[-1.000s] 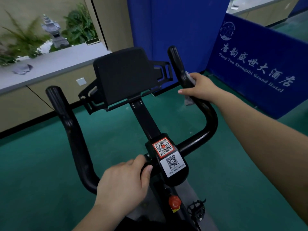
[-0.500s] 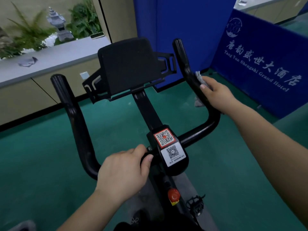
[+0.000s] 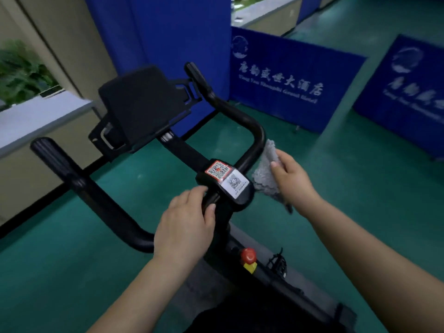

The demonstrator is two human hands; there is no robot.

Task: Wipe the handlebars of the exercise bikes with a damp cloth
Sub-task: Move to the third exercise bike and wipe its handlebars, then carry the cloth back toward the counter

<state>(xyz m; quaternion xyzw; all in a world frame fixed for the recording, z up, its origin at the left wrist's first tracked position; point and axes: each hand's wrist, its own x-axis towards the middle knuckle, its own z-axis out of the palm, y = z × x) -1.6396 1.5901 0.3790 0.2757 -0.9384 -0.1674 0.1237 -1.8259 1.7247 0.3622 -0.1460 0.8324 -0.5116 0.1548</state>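
Observation:
The exercise bike's black handlebar [image 3: 96,198] curves from a left horn, across the centre, up to a right horn [image 3: 249,126]. My left hand [image 3: 185,224] grips the bar just left of the central block with QR stickers [image 3: 225,181]. My right hand [image 3: 293,179] holds a grey cloth [image 3: 265,171] just right of the right bend of the bar, slightly off it. The cloth hangs down below my fingers.
A black tablet holder [image 3: 141,104] stands above the bar's centre. A red knob [image 3: 248,255] and a pedal [image 3: 278,263] sit lower on the frame. Blue banner panels [image 3: 288,78] stand on the green floor to the right. A beige counter [image 3: 36,121] runs along the left.
My right hand has slid with the cloth down the right horn to the lower bend and come off the bar. The view has swung to the right. My left hand kept its grip.

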